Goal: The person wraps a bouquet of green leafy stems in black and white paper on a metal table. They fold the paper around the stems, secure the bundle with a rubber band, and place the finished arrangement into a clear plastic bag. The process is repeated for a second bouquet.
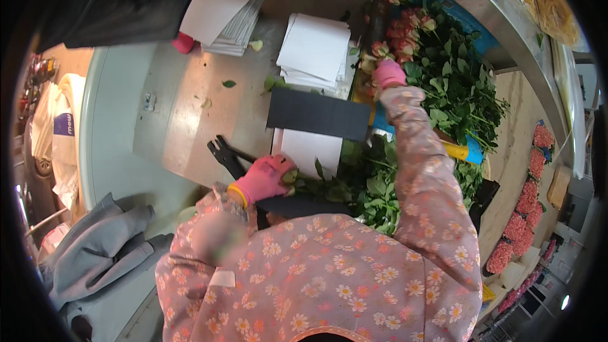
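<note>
My left hand (265,179), in a pink glove with a yellow cuff, is closed around a pale greenish rose head (289,177). Its leafy stem (339,190) stretches right across the bench. Just beyond that hand lies a black two-pronged tool (227,155). My right hand (388,75), also gloved in pink, reaches far forward to a pile of pink and cream roses (405,35) and touches the blooms at its edge. Its fingers are mostly hidden behind the back of the hand. Between my hands a dark flat board (318,113) lies across white sheets (308,149).
Two stacks of white paper, a left stack (221,16) and a middle stack (313,50), stand at the back of the metal bench (190,114). Loose leaves (228,83) are scattered there. Grey cloth (107,247) hangs at left. Bunches of pink flowers (525,202) stand far right.
</note>
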`<action>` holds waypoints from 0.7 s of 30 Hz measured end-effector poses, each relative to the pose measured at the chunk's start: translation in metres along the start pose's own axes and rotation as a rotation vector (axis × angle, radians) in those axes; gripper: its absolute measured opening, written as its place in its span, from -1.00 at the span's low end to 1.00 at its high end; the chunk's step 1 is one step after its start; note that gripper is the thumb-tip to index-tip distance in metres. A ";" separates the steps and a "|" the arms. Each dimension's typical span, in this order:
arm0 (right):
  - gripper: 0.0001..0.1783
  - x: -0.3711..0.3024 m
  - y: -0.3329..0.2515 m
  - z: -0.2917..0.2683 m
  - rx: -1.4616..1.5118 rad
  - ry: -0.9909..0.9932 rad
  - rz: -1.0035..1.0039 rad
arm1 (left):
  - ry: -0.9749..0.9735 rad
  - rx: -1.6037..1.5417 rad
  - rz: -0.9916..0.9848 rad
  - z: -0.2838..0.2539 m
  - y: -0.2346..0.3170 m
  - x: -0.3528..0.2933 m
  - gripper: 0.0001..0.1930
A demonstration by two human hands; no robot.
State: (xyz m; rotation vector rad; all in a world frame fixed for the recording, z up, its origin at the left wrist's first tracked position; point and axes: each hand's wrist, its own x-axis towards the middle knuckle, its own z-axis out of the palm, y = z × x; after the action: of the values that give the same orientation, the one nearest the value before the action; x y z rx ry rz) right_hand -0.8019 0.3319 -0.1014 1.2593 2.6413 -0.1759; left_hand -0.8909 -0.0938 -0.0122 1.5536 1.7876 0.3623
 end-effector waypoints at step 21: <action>-0.77 -0.269 0.014 -0.231 0.601 0.656 -0.360 | -0.088 -0.042 0.026 -0.009 -0.004 -0.002 -0.44</action>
State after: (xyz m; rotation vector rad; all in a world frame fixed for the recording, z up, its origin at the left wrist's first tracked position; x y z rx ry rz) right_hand -0.6579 0.1841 0.1872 1.0967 3.5534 -0.7844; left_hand -0.8997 -0.0946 -0.0081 1.5417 1.6832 0.3365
